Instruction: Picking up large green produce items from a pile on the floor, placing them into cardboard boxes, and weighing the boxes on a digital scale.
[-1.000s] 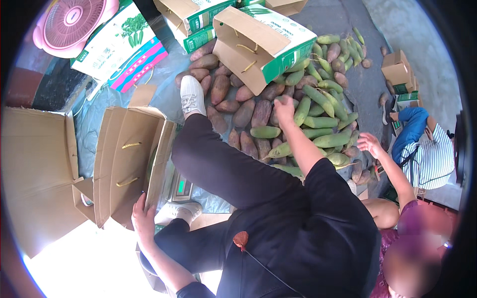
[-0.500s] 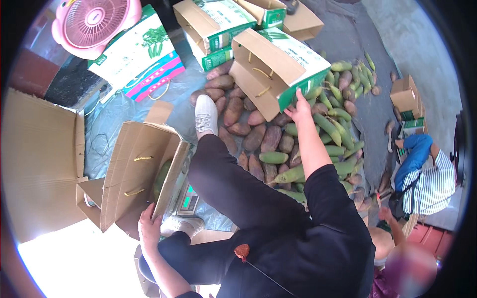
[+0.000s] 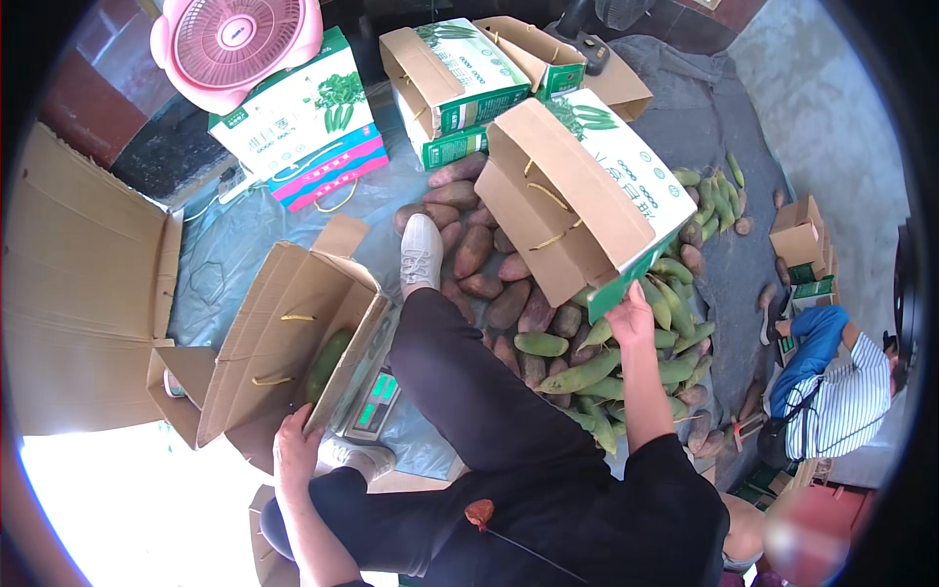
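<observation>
With my right hand (image 3: 631,315) I grip the green lower edge of an open white-and-green carton (image 3: 626,176). The carton is tilted, its brown inside and yellow cord handles facing left. It lies over a spread of reddish-brown tubers (image 3: 473,249) and long green radishes (image 3: 587,374). My left hand (image 3: 295,452) holds the near edge of an open brown cardboard box (image 3: 256,338). A green vegetable (image 3: 328,364) shows partly inside that box. Beside the box, a scale (image 3: 372,403) with a lit green display stands by my legs.
A pink fan (image 3: 235,37) rests against a printed carton (image 3: 293,112). More cartons (image 3: 455,73) stand at the back. To the right, a person in a striped shirt (image 3: 843,401) sits near small boxes (image 3: 800,235). Another person (image 3: 748,523) is at the lower right.
My right hand has drawn the white-and-green carton nearer and to the right. The left hand stays at the brown box's edge. The view has shifted slightly, showing more of the scale.
</observation>
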Motion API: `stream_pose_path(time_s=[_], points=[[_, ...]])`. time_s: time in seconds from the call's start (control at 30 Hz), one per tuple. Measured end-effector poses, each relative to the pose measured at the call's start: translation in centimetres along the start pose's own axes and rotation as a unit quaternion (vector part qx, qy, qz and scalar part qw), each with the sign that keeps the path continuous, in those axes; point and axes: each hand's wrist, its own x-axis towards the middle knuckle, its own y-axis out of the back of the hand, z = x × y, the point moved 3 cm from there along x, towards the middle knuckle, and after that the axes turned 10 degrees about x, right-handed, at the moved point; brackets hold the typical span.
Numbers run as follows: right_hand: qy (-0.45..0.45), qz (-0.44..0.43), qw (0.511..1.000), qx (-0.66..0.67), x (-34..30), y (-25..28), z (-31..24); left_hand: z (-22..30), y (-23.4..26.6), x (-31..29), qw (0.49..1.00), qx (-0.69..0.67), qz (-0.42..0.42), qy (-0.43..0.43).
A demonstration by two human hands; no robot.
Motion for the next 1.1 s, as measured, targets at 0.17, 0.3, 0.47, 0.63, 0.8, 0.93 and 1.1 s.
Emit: stream_pose_path(time_s=[0.17,0.3,0.47,0.63,0.8,0.93,1.1], points=[[-0.017,-0.113,0.992,0.049,-1.2,-4.3,-1.6,-0.2,-0.3,0.2,1.0,-0.001,0.014,-0.014],[-0.035,-0.231,0.971,0.05,3.2,-12.0,-1.2,-0.1,-0.2,0.0,1.0,0.002,0.012,-0.016],[-0.013,-0.275,0.959,-0.058,12.5,-27.1,3.2,-0.1,-0.6,0.0,0.999,0.012,0.01,-0.034],[0.037,-0.215,0.927,-0.304,12.6,-27.9,9.1,-0.7,-0.8,0.1,0.999,0.009,0.0,-0.035],[-0.139,-0.121,0.891,-0.414,7.1,-12.9,13.7,-0.2,-0.6,0.4,0.999,-0.037,-0.026,-0.027],[-0.165,-0.091,0.85,-0.492,2.3,1.1,15.4,-0.6,-1.0,0.5,0.998,-0.019,-0.063,-0.012],[-0.129,-0.16,0.703,-0.68,-4.4,10.5,14.1,-0.8,-1.6,0.5,0.999,0.003,-0.036,-0.022]])
